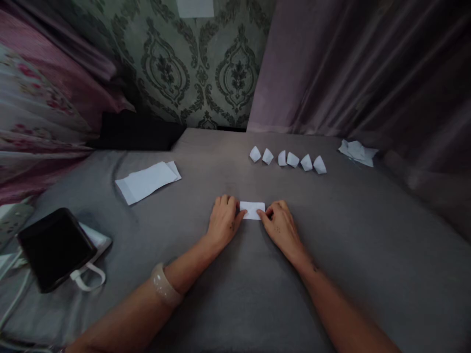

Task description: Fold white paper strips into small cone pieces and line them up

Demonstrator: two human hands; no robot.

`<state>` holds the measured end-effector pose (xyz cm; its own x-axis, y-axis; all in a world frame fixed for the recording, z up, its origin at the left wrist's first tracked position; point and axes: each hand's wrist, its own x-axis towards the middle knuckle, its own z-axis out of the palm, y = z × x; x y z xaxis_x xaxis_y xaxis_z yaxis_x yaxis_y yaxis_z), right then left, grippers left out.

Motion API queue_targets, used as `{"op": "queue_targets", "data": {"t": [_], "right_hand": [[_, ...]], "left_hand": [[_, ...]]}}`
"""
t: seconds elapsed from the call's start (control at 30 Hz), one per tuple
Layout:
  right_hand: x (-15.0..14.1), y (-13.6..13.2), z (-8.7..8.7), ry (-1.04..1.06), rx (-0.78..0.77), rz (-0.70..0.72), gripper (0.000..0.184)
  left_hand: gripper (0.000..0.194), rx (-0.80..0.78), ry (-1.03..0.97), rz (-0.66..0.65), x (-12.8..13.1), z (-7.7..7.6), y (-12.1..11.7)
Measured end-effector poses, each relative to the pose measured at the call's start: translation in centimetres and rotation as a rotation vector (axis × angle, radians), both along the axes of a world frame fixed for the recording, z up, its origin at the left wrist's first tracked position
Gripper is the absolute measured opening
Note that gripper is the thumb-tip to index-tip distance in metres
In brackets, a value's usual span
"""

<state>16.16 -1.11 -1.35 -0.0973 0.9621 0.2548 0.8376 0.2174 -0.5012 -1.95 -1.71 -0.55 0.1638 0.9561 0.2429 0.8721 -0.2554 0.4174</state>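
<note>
A small white rectangle of folded paper [252, 211] is held flat just above or on the grey cloth in front of me. My left hand [225, 218] grips its left edge, thumb on the near face and fingers curled behind. At the right edge, my right hand [280, 224] pinches it the same way. Beyond it stand several small folded paper pieces [293, 160] in a row, each with a pointed top. To the left lies a stack of white paper sheets [149, 181], slightly fanned.
Grey cloth [235, 304] covers the surface. On the left are a black phone [57, 250] with a white cable [90, 282] and a folded black cloth [142, 130]. Crumpled paper [357, 152] lies at the far right. Purple curtains [312, 63] hang behind.
</note>
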Motion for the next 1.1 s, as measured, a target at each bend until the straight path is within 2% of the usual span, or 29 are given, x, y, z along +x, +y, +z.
{"op": "queue_targets", "data": {"t": [0.07, 0.13, 0.2, 0.27, 0.33, 0.4, 0.57, 0.77, 0.93, 1.1], "right_hand": [[0.1, 0.0, 0.1, 0.022, 0.000, -0.014, 0.018], [0.0, -0.1, 0.3, 0.033, 0.023, 0.007, 0.013], [-0.5, -0.4, 0.5, 0.032, 0.056, 0.104, 0.014], [-1.0, -1.0, 0.7, 0.009, 0.078, 0.245, 0.027], [-1.4, -1.7, 0.9, -0.043, 0.084, 0.349, 0.034], [-1.5, -2.5, 1.1, -0.108, 0.090, 0.388, 0.034], [-1.1, -3.8, 1.8, -0.260, 0.136, 0.376, 0.036], [-0.8, -4.1, 2.1, -0.318, 0.149, 0.328, 0.037], [-0.1, -3.8, 1.4, -0.312, 0.145, 0.219, 0.034], [0.4, -2.1, 2.1, -0.283, 0.067, 0.217, 0.026]], "left_hand": [[0.021, 0.042, 0.107, -0.086, 0.3, 0.5, 0.0], [0.022, 0.064, 0.221, -0.227, 0.6, 0.9, 0.1], [0.021, 0.053, 0.315, -0.369, 0.9, 1.3, 0.0], [0.019, 0.017, 0.378, -0.433, 1.2, 1.5, -0.4], [0.020, -0.010, 0.427, -0.413, 1.3, 1.6, -1.2], [0.025, 0.001, 0.470, -0.378, 1.4, 1.4, -2.1], [0.039, 0.007, 0.480, -0.351, 1.2, 1.3, -3.7], [0.041, -0.115, 0.420, -0.284, 0.3, 2.6, -4.2], [0.029, -0.190, 0.218, -0.283, -0.8, 3.8, -3.5], [0.018, -0.255, -0.141, -0.035, -0.5, 2.8, -0.5]]}}
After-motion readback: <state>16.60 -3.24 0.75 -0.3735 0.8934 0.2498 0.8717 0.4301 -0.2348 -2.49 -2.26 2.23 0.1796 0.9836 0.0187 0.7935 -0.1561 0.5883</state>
